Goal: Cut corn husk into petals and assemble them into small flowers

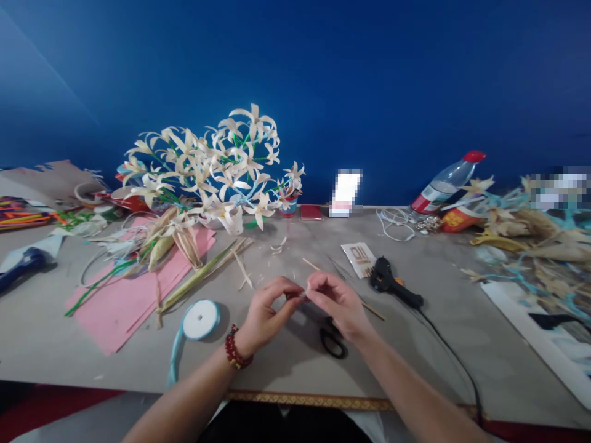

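Observation:
My left hand (268,311) and my right hand (337,301) meet above the grey table (295,363), fingertips pinched together on a small pale strip (305,290) held between them. A red bead bracelet (234,351) circles my left wrist. Black scissors (331,337) lie on the table just under my right hand. A thin wooden stick (318,269) lies beyond my fingers. A roll of light blue ribbon (198,320) sits to the left of my left hand.
A bunch of cream paper flowers (217,166) stands at the back left above pink paper (124,295) and dried leaves. A black glue gun (392,283) with its cord lies right. A plastic bottle (446,181) and more dried material fill the far right.

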The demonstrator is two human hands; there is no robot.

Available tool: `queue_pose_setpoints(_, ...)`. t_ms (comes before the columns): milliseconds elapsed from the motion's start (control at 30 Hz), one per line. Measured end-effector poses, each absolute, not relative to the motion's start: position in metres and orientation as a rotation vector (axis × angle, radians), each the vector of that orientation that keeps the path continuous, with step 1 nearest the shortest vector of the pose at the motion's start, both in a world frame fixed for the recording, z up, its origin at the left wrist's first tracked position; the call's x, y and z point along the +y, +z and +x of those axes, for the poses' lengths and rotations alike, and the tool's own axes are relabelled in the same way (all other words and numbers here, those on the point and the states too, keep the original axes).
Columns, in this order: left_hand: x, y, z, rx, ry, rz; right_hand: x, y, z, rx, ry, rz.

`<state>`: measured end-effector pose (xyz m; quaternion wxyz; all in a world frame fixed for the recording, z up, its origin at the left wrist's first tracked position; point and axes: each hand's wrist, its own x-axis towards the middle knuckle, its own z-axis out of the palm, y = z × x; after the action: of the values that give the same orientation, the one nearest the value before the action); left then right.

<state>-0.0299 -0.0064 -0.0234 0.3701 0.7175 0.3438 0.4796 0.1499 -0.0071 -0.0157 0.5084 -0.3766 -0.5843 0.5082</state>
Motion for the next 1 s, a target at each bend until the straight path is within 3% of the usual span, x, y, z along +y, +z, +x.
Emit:
queue_pose_setpoints(200, -0.011, -0.035, -0.03, 1.041, 1.302, 1.714, 0.013, -0.001, 0.159, -1.737, 0.893, -1.045)
queue_pose_setpoints(400, -0.016, -0.037, -0.029, 0.978, 1.215, 1.926, 0.086, -0.002, 0.152, -2.273, 0.37, -1.311)
queue_pose_setpoints(700, -0.01, -0.041, -0.03, 1.041, 1.202, 1.838, 0.139, -0.012, 0.139, -2.33, 0.34, -1.3)
queue_pose_setpoints(1000, -0.015, -0.036, -0.026, 0.907, 1.114, 1.952, 0.054, -0.003, 0.178, -2.096, 0.43, -1.404)
